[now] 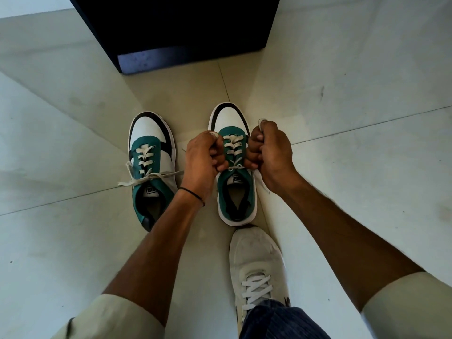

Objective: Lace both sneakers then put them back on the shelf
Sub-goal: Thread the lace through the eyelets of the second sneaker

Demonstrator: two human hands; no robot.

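Observation:
Two green, white and black sneakers stand side by side on the pale floor, toes pointing away from me. The left sneaker is laced, with its lace ends lying loose across its sides. The right sneaker has white laces threaded through its eyelets. My left hand is fisted on the lace end at that shoe's left side. My right hand is fisted on the other lace end at its right side, a loop showing over the forefinger. Both hands pull outward from the tongue.
A dark cabinet or shelf base stands on the floor just beyond the sneakers. My own foot in a white shoe rests right behind the right sneaker's heel. Pale floor tiles spread to both sides.

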